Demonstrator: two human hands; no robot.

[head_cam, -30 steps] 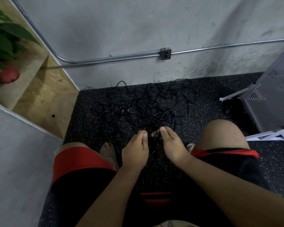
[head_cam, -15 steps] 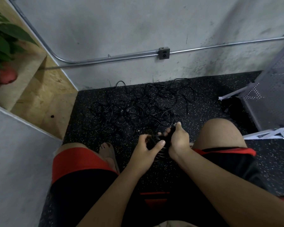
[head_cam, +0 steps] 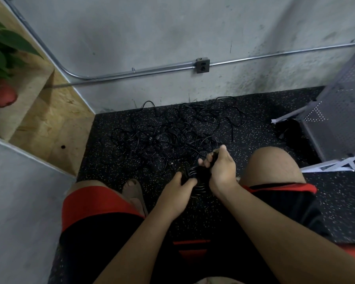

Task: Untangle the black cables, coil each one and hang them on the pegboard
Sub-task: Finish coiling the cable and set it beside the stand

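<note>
A tangle of thin black cables (head_cam: pixel 172 130) sprawls over the speckled black floor in front of my knees, reaching back to the wall. Between my knees I hold a small black coil of cable (head_cam: pixel 199 177). My left hand (head_cam: pixel 178 187) grips its lower left side with curled fingers. My right hand (head_cam: pixel 219 165) grips its upper right side, thumb pointing up; the coil is partly hidden by both hands. The grey perforated pegboard (head_cam: pixel 340 111) leans on its white frame at the right.
A concrete wall with a metal conduit and an outlet box (head_cam: pixel 202 65) stands behind the cables. Wooden steps (head_cam: pixel 49 111) with a potted plant (head_cam: pixel 2 64) rise at the left. A grey panel (head_cam: pixel 19 201) flanks my left leg.
Both hands went from pinching a cable end low between my knees to gripping a wound coil. The right hand has risen and shifted right; the coil has grown.
</note>
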